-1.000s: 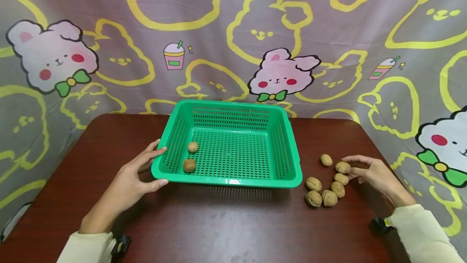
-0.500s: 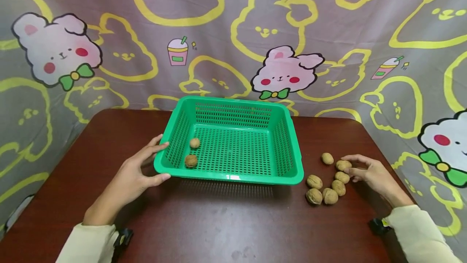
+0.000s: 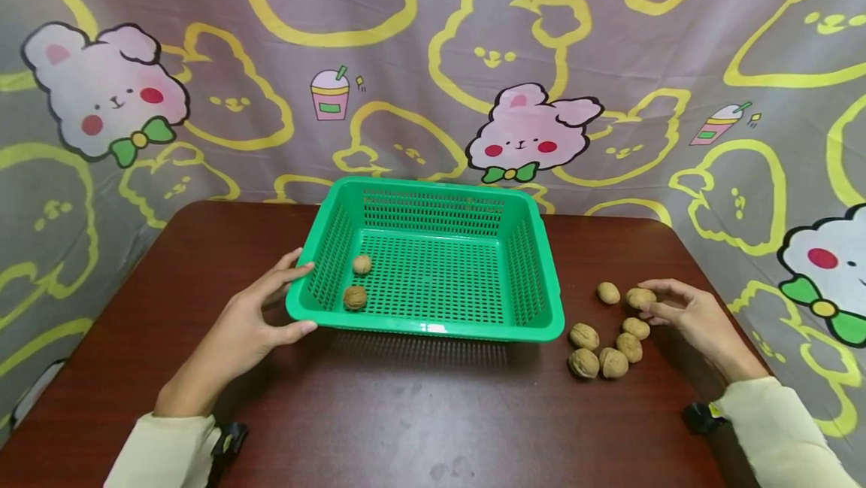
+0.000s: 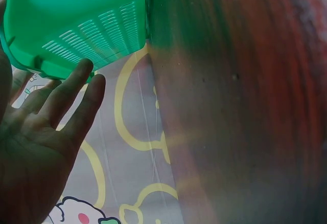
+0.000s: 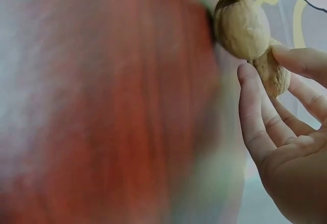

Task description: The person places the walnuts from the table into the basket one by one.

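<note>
A green plastic basket (image 3: 433, 329) with slotted sides stands on the table, two walnuts (image 3: 355, 298) lying inside near its left wall. My left hand (image 3: 243, 330) holds the basket's left end, thumb at the near corner and a fingertip over the left rim. In the left wrist view other fingers (image 4: 84, 106) stretch beneath the basket's rim. Over at the right, my right hand (image 3: 700, 326) pinches a walnut (image 3: 640, 298) between thumb and fingers; the right wrist view shows this walnut (image 5: 273, 73) partly hidden behind another walnut (image 5: 241, 27).
Several loose walnuts (image 3: 613, 363) lie in a curve on the dark red-brown table (image 3: 419, 405), right of the basket. One walnut (image 3: 608, 292) sits just left of the pinched one. A patterned cloth (image 3: 399, 44) hangs behind the table.
The right hand has shifted its walnut slightly away from the walnut below it, toward the back. The left hand stays on the basket. The head view has tilted a little.
</note>
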